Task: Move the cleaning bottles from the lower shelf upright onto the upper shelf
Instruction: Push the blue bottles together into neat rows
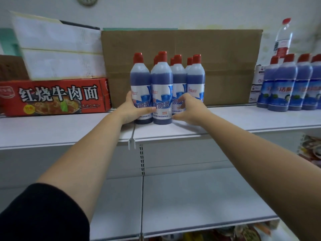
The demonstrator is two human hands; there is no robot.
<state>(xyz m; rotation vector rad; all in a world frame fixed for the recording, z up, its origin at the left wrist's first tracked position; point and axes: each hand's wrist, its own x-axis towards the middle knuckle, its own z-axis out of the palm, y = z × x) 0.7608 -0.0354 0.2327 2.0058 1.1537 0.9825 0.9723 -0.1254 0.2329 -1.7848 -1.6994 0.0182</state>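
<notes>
Nearest of all, a black sleeve (40, 213) covers the left upper arm, and both bare forearms stretch up past the lower shelf (199, 202), which shows no bottles in its visible part. On the upper shelf (52, 129), a cluster of blue bottles (161, 89) with red caps stands upright against the brown cardboard box (217, 66). The left hand (133, 108) wraps the cluster's left side, thumb across the front bottle; the right hand (189, 108) is cupped half open at its right front, whether touching I cannot tell. Right of the box stands another group of similar bottles (291, 87). I judge the moving nearly done, only tidying left.
</notes>
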